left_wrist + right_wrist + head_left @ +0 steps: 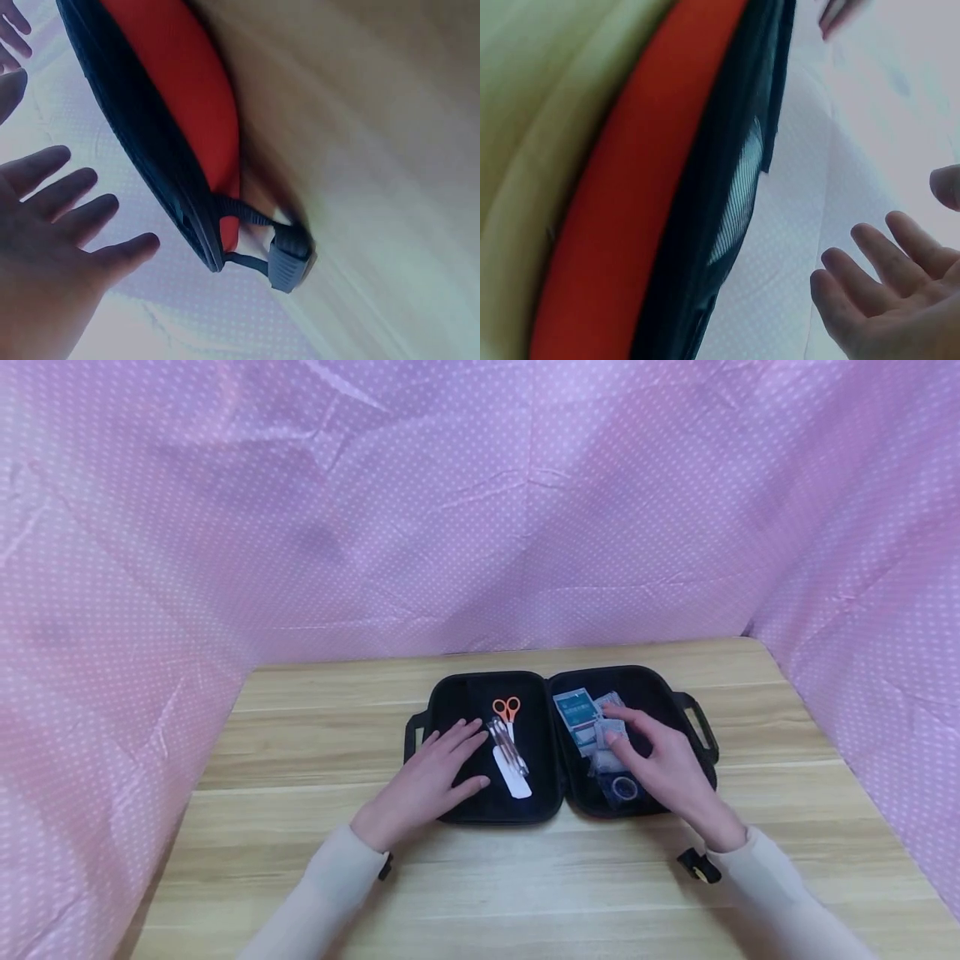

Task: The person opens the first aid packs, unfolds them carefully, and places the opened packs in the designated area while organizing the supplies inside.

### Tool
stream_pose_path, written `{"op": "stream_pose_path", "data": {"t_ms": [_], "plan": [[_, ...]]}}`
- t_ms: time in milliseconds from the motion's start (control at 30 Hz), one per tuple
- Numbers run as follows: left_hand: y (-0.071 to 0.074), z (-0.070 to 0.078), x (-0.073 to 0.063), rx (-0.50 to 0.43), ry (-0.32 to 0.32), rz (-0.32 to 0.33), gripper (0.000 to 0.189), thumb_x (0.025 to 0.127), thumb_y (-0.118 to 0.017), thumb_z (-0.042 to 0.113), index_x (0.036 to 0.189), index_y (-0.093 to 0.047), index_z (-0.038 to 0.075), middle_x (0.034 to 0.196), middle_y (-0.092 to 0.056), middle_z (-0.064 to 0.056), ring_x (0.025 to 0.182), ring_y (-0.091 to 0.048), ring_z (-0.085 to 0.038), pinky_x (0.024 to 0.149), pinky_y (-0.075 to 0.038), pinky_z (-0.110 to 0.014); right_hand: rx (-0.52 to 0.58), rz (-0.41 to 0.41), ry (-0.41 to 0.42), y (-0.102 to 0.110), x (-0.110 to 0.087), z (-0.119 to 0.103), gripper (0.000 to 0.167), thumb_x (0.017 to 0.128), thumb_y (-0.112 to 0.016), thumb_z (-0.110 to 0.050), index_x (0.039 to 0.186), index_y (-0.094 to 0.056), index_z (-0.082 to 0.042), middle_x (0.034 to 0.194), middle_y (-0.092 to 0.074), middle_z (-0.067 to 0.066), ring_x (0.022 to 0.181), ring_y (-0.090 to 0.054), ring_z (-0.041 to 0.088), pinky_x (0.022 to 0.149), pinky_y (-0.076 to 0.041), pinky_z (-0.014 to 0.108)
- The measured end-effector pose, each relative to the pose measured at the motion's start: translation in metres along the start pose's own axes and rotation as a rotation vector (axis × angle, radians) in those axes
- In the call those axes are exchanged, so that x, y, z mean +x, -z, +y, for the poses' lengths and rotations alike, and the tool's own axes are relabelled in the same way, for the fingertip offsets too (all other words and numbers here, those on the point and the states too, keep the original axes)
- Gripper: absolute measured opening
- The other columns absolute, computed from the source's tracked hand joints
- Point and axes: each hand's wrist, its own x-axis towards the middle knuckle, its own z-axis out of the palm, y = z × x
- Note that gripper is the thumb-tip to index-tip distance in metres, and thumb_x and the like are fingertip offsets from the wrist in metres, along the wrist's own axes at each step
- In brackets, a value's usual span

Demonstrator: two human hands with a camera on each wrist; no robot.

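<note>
A zip case (465, 806) lies spread flat, black inside and red outside. My left hand (438, 768) is over its left half, fingers straight and spread, with nothing in it. Beside those fingertips are orange-handled scissors (507, 706), slim metal tools in a clear wrapper (508, 747) and a white flat strip (513, 777). Over the right half is my right hand (667, 764), its fingers loosely bent and thumb apart. In the right wrist view that hand (900, 292) holds nothing. Near its fingertips lie a green-and-white packet (576, 710), clear-wrapped packets (607, 762) and a bagged tape roll (624, 788).
The case rests on a wood-grain table (487, 893). A black handle (699, 727) sticks out at the right side and another handle (411, 735) at the left. A pink dotted cloth (480, 527) hangs behind and at both sides.
</note>
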Motion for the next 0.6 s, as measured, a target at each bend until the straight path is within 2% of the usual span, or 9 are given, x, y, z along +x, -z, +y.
{"op": "stream_pose_path", "data": {"t_ms": [100,200,233,600], "plan": [[0.003,-0.003,0.005,0.012,-0.037,0.012,0.066,0.102,-0.064,0.044,0.154,-0.049,0.007,0.164,-0.04,-0.01,0.153,-0.032,-0.03,0.12,-0.028,-0.059,-0.028,-0.035,0.052,-0.007,-0.003,-0.003,0.039,0.099,-0.071,-0.02,0.137,-0.066,-0.009,0.139,-0.066,0.007,0.132,-0.059,0.032,0.111,-0.044,0.033],[0.006,-0.006,0.011,0.008,-0.073,0.019,0.065,0.101,-0.067,0.041,0.153,-0.05,0.007,0.162,-0.043,-0.011,0.152,-0.035,-0.03,0.12,-0.029,-0.057,-0.041,-0.087,0.086,-0.014,-0.006,-0.006,0.043,0.099,-0.072,-0.02,0.139,-0.064,-0.007,0.144,-0.062,0.011,0.132,-0.059,0.033,0.106,-0.047,0.052],[0.007,-0.006,0.013,0.013,-0.085,0.02,0.064,0.101,-0.068,0.04,0.153,-0.051,0.007,0.161,-0.044,-0.011,0.151,-0.036,-0.03,0.12,-0.029,-0.057,-0.045,-0.106,0.093,-0.017,-0.006,-0.007,0.045,0.099,-0.072,-0.021,0.14,-0.063,-0.007,0.146,-0.061,0.011,0.133,-0.058,0.034,0.106,-0.047,0.055],[0.012,-0.019,0.04,0.052,-0.268,-0.02,0.054,0.098,-0.074,0.03,0.145,-0.06,0.009,0.152,-0.054,-0.009,0.143,-0.048,-0.026,0.119,-0.035,-0.047,-0.082,-0.289,0.098,-0.038,-0.01,-0.015,0.058,0.097,-0.075,-0.033,0.146,-0.059,-0.007,0.156,-0.05,0.01,0.145,-0.044,0.035,0.113,-0.039,0.059]]}}
